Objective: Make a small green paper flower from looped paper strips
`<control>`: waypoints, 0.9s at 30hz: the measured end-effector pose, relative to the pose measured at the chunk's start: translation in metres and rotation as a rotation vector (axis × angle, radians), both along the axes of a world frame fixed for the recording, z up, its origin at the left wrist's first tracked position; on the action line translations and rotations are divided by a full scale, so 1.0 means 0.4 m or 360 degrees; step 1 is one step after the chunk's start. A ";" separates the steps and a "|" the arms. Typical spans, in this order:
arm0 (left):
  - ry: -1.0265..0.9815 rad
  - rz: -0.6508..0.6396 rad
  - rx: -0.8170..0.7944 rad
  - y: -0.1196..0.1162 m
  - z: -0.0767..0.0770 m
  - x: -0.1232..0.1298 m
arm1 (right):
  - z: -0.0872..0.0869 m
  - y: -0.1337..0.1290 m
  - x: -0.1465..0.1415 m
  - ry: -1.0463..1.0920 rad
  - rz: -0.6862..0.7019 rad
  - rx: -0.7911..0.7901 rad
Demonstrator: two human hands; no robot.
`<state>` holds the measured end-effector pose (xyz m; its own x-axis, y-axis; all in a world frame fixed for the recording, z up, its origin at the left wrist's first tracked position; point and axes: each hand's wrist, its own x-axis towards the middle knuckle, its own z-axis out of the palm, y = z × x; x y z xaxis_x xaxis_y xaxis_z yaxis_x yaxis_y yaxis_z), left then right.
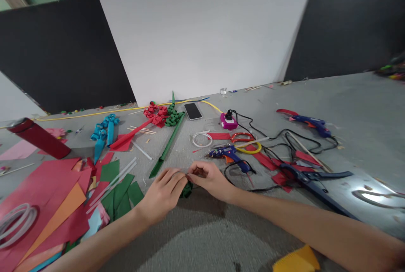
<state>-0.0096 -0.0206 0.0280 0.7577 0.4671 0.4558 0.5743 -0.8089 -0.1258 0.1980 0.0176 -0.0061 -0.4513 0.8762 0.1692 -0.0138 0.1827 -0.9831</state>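
Low over the grey floor, my left hand (166, 189) and my right hand (210, 179) meet fingertip to fingertip. Between them is a dark green folded paper piece (186, 190), mostly hidden by the fingers. Both hands are closed in a pinch on it. Just beyond lies a long green paper strip (167, 147), which leads toward a green knotted paper cluster (173, 116). Beside that cluster sit red paper flowers (155, 113) with a red paper stem (131, 135). Green paper pieces (122, 196) are scattered left of my left hand.
To the right lie a blue glue gun (229, 153), a second glue gun (311, 123), yellow-handled scissors (251, 148), a purple power socket (228, 121) and black cables. A phone (193, 111) lies ahead. On the left are red paper sheets (41, 183) and a red bottle (41, 139).
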 end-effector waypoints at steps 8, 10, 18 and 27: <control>-0.0079 0.0005 -0.0188 0.011 -0.024 -0.005 | -0.003 0.002 -0.002 -0.0051 -0.0014 -0.0025; -0.0095 0.0011 -0.0248 0.013 -0.029 -0.005 | -0.002 0.003 -0.003 -0.0069 -0.0010 -0.0017; -0.0126 0.0040 -0.0356 0.018 -0.033 -0.001 | -0.003 0.004 -0.004 -0.0123 -0.0061 0.0047; -0.0139 0.0018 -0.0373 0.020 -0.027 0.005 | 0.015 0.014 0.003 -0.0173 -0.0084 0.0089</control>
<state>-0.0074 -0.0125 0.0172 0.7143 0.5758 0.3977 0.5838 -0.8037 0.1150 0.1993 0.0231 -0.0001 -0.4230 0.8898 0.1711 0.1035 0.2350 -0.9665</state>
